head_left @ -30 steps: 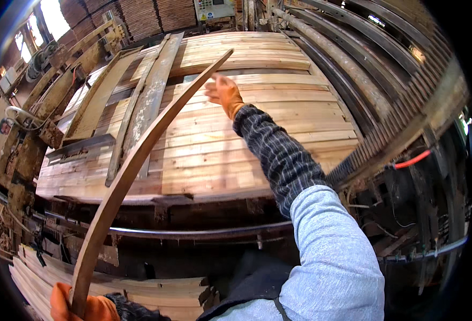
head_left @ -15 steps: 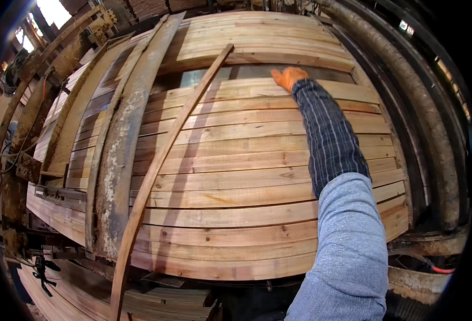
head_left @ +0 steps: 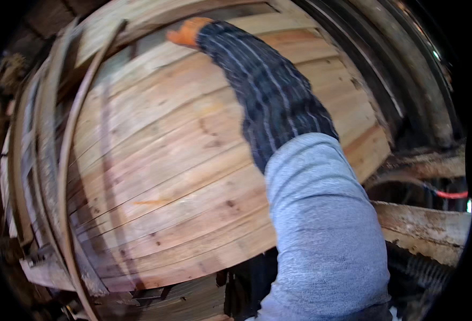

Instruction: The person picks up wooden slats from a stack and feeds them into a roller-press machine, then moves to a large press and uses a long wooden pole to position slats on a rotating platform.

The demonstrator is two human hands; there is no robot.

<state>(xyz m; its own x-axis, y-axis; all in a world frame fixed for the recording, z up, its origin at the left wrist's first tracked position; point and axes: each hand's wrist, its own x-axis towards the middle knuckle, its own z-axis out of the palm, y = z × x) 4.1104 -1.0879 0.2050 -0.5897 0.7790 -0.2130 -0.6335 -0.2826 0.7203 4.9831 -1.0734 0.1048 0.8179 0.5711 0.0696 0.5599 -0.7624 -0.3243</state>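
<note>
My right hand (head_left: 191, 32), in an orange glove, is at the far edge of a row of pale wooden boards (head_left: 193, 128). Its fingers curl over the farthest board (head_left: 139, 63) of that row, though blur softens them. My arm, in a dark striped sleeve cover over a grey sleeve, stretches across the boards from the lower right. Beyond the glove runs a gap with a grey metal surface (head_left: 155, 38), and more boards lie past it. My left hand is out of the picture.
A long thin wooden strip (head_left: 67, 155) slants across the boards at the left, beside a worn metal beam (head_left: 46, 117). Long dark rollers and rails (head_left: 407, 69) run along the right. Rusty machine parts (head_left: 423, 219) and a red hose (head_left: 450, 194) are at the lower right.
The board row has closed up, its dark gaps now thin seams, with my right hand still at its far edge. The whole view has turned and shifted, with blur.
</note>
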